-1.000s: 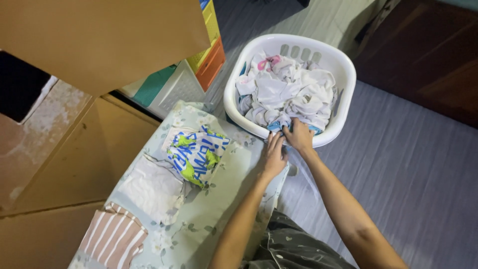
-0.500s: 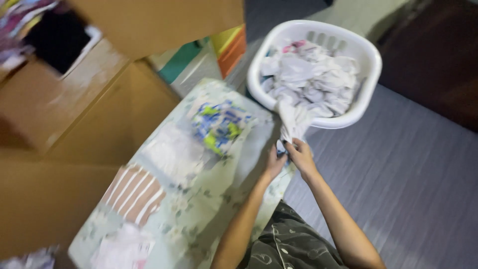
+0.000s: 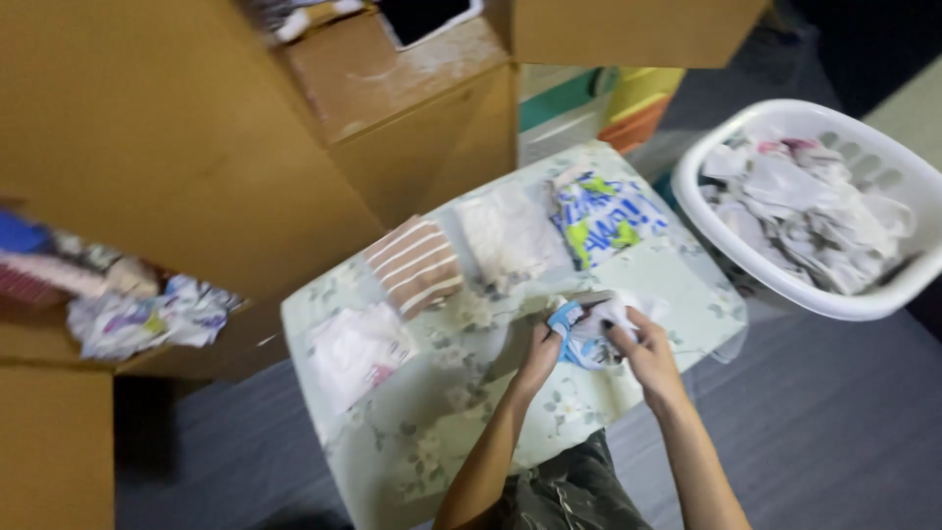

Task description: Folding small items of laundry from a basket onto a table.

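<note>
My left hand (image 3: 541, 350) and my right hand (image 3: 640, 345) both grip a small white and blue garment (image 3: 592, 329) just above a floral-covered table (image 3: 461, 412). A white laundry basket (image 3: 800, 290) full of crumpled pale clothes (image 3: 810, 211) stands to the right of the table. On the table lie a brown and white striped folded piece (image 3: 416, 263), a white folded piece (image 3: 508, 238), a blue, green and white printed piece (image 3: 605, 216) and a white piece with pink print (image 3: 358, 350).
Tall brown cardboard boxes (image 3: 196, 137) stand behind and left of the table. A shelf at the left holds crumpled clothes (image 3: 147, 314). Coloured plastic drawers (image 3: 589, 103) stand behind the table. Grey floor (image 3: 834, 412) lies to the right.
Both hands pulled a white and blue garment out of the basket and brought it over the table. The view swung left, so the basket now sits at the right.
</note>
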